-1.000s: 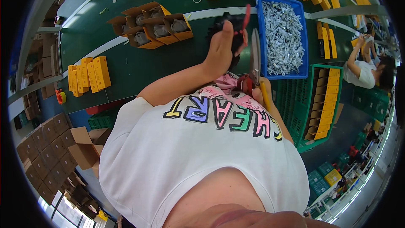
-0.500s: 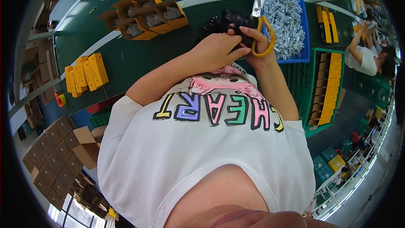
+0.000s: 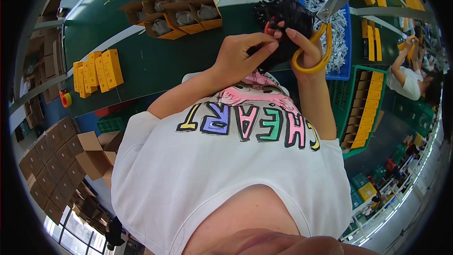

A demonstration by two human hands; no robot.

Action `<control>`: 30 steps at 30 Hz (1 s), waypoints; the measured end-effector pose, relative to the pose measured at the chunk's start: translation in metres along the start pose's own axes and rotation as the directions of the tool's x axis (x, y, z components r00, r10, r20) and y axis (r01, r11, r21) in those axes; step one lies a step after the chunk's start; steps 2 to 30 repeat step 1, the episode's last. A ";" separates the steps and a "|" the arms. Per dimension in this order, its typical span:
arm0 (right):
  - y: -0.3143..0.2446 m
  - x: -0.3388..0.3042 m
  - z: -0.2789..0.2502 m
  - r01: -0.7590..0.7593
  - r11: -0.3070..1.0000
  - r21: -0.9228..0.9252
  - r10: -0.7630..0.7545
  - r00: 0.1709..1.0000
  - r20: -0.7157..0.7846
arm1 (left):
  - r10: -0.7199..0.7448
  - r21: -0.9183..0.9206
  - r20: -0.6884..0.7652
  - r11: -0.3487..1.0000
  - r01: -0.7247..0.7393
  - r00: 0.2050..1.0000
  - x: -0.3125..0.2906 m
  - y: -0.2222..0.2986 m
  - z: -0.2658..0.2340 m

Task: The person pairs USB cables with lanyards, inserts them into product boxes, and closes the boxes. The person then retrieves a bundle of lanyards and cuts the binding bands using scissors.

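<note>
A thick bundle of glossy black strips (image 3: 289,12) is held above the green table, just left of the blue tray. A red band (image 3: 269,27) shows on its near side. My right hand (image 3: 306,49) is closed at the bundle's near right side, with yellow-handled scissors (image 3: 315,66) hooked on it. The blades stand apart and point up and to the right, over the tray. My left hand (image 3: 245,56) meets it from the left, thumb and forefinger pinched together close to the red band. Whatever lies in that pinch is too small to make out.
Small light metal pieces fill the blue tray (image 3: 350,42). Open cartons (image 3: 172,12) with grey wrapped items stand at the upper left, yellow boxes (image 3: 101,71) at the left. A green crate (image 3: 363,148) of boxes sits right of me. A co-worker (image 3: 406,73) is farther right.
Both hands and the black bundle have shifted slightly right, and more of the bundle shows. The scissors have tilted right, their blades wider apart. My left hand has drawn somewhat away from my right.
</note>
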State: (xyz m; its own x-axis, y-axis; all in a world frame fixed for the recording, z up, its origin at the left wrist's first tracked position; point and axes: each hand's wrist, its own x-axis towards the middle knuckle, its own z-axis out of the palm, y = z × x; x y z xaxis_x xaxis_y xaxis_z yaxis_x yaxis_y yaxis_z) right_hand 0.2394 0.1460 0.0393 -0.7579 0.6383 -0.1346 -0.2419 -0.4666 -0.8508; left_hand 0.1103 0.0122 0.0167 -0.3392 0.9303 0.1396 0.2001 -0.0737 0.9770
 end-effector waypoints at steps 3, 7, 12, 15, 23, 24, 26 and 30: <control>0.000 0.001 0.001 -0.002 1.000 0.026 0.001 0.999 0.034 | -0.004 -0.005 0.013 1.000 0.004 1.000 0.001 0.000 -0.003; 0.000 0.001 0.001 -0.002 1.000 0.026 0.001 0.999 0.034 | -0.004 -0.005 0.013 1.000 0.004 1.000 0.001 0.000 -0.003; 0.000 0.001 0.001 -0.002 1.000 0.026 0.001 0.999 0.034 | -0.004 -0.005 0.013 1.000 0.004 1.000 0.001 0.000 -0.003; 0.000 0.001 0.001 -0.002 1.000 0.026 0.001 0.999 0.034 | -0.004 -0.005 0.013 1.000 0.004 1.000 0.001 0.000 -0.003; 0.000 0.001 0.001 -0.002 1.000 0.026 0.001 0.999 0.034 | -0.004 -0.005 0.013 1.000 0.004 1.000 0.001 0.000 -0.003; 0.000 0.001 0.001 -0.002 1.000 0.026 0.001 0.999 0.034 | -0.004 -0.005 0.013 1.000 0.004 1.000 0.001 0.000 -0.003; 0.000 0.001 0.001 -0.002 1.000 0.026 0.001 0.999 0.034 | -0.004 -0.005 0.013 1.000 0.004 1.000 0.001 0.000 -0.003; 0.000 0.001 0.001 -0.002 1.000 0.026 0.001 0.999 0.034 | -0.004 -0.005 0.013 1.000 0.004 1.000 0.001 0.000 -0.003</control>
